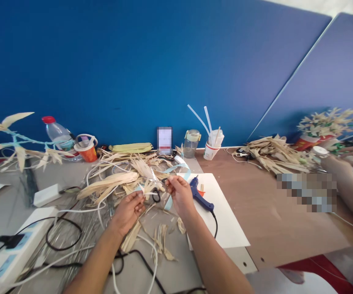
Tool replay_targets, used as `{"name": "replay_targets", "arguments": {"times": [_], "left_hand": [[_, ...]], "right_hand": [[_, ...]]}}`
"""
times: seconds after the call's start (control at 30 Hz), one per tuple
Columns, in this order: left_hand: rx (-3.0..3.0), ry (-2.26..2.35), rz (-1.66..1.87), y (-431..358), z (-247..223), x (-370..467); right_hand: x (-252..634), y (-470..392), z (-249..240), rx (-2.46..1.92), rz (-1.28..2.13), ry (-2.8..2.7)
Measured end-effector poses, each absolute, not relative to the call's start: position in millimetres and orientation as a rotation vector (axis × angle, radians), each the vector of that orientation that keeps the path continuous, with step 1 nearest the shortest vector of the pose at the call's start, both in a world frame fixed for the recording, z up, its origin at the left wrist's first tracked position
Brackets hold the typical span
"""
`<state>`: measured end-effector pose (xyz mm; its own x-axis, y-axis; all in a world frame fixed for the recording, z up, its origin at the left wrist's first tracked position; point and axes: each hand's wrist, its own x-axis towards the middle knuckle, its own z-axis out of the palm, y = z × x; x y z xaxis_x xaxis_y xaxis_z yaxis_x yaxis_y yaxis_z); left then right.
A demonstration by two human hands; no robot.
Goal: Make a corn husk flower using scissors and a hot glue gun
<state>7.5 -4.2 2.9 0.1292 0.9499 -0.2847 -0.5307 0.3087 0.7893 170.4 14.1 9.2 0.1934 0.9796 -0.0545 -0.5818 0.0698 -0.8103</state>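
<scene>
My left hand point(129, 212) is pinched on the lower end of a small pale husk flower point(147, 191), whose petals point right toward my other hand. My right hand point(179, 192) has its fingers pressed together just right of the flower; what they hold is too small to name. Scissors point(154, 176) with black handles lie behind and between both hands. Light blue tape point(187, 170) curls beside my right hand. A blue glue gun point(202, 196) rests on a white sheet point(222, 220) right of that hand. Dry corn husks point(112, 185) are heaped behind my left hand.
A power strip point(20, 245) and looping cables cover the left front. Along the blue partition stand a bottle point(58, 132), a red cup point(87, 152), a phone point(164, 140), a jar point(191, 143) and a cup with straws point(211, 151). A person's hands point(344, 171) are at the right.
</scene>
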Motion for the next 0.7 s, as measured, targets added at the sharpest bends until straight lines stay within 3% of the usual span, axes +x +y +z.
{"name": "replay_targets", "arguments": {"times": [0.47,0.7], "left_hand": [[0.557,0.791,1.278,3,-4,-2],[0.495,0.722,1.342,6,-11,-4]], "right_hand": [[170,13,21,-1.089,1.04,-0.845],[215,3,45,-1.424,0.732,-1.369]]}}
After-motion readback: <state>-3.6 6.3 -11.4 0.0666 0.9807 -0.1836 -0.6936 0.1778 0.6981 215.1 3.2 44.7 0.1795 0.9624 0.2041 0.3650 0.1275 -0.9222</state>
